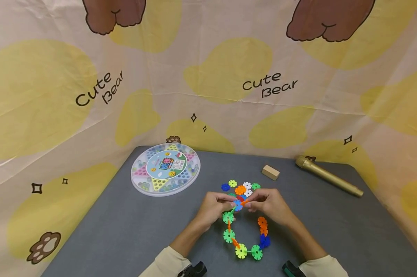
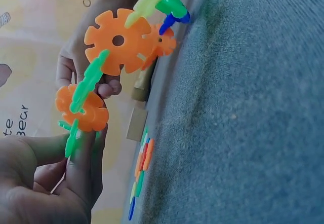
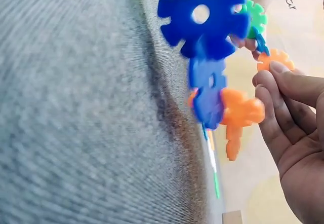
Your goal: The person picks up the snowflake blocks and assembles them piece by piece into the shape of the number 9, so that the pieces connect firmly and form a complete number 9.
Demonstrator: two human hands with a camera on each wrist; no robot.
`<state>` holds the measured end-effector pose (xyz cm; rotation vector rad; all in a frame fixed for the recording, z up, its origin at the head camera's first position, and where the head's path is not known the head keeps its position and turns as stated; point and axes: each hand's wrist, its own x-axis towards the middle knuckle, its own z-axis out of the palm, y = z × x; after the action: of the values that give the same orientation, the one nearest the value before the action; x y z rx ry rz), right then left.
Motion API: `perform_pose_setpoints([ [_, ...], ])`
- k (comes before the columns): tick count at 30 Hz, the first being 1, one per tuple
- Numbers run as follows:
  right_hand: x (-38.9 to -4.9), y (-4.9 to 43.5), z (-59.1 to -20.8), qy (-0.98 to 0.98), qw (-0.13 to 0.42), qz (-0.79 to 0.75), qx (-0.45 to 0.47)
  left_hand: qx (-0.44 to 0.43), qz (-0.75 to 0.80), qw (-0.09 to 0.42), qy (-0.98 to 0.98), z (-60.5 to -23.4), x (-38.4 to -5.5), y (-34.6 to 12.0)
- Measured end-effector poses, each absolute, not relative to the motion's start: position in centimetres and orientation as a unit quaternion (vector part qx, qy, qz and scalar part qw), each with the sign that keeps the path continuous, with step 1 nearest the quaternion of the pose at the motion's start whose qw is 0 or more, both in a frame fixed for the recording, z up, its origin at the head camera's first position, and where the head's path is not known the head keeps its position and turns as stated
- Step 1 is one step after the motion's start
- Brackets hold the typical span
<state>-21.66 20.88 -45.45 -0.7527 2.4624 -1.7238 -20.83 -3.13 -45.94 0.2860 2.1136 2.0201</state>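
At the bottom middle of the head view, a chain [image 1: 229, 236] of bright discs with notches bends round like a horseshoe. The left hand [image 1: 210, 209] pinches the chain's top end, by a light blue disc [image 1: 238, 205]. The right hand [image 1: 272, 206] has an orange disc [image 3: 276, 60] between thumb and finger, right next to the blue one. Whether those two are joined, I cannot tell. More loose discs [image 1: 240, 190] lie just above the hands in the frame, on the grey table [image 1: 101, 231]. The discs look like thin plastic, so they should be very light, stiff and a bit slick. The links may twist or pop apart if the long chain swings. Best hold each disc by its flat sides, close to the notch, with a gentle pinch.
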Motion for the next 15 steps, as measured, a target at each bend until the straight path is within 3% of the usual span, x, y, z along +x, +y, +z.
perform_pose_setpoints([
  [15,-21.77,20.78,-46.02,0.792,0.027,-0.554,-0.255,0.086,0.693,0.110,0.707,-46.11,-20.72,-2.87],
])
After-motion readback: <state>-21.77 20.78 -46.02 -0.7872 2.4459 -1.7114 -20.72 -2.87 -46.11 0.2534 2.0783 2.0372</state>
